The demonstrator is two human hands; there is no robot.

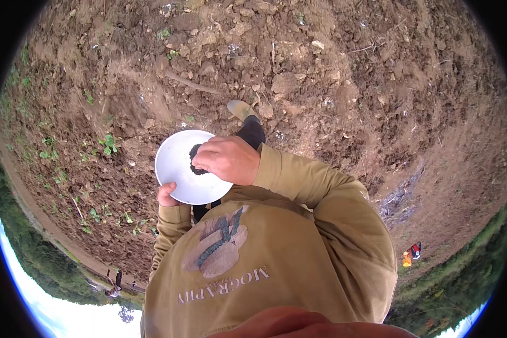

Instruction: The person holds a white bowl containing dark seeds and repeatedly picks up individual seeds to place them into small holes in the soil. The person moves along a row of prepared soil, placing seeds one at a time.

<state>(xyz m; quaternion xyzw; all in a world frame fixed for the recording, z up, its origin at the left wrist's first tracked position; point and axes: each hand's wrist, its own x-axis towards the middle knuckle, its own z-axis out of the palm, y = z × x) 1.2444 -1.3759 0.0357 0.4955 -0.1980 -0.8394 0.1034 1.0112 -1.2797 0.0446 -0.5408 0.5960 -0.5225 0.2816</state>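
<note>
A shallow white bowl [175, 162] is in front of my waist, with a small heap of dark granules [196, 171] near its middle. My left hand [167, 195] grips the near left rim, thumb over the edge and the other fingers hidden beneath. Over the bowl's right side reaches my right hand [228, 159], its bunched fingers dipping into the granules. How much lies between those fingertips is hidden.
Rough brown soil [304, 101] with clods and stones surrounds me. A boot [241, 110] shows beyond the bowl. A stick [192, 83] lies ahead; green seedlings [108, 144] grow at left. A person [114, 289] is far off at lower left, bright bags [412, 254] at right.
</note>
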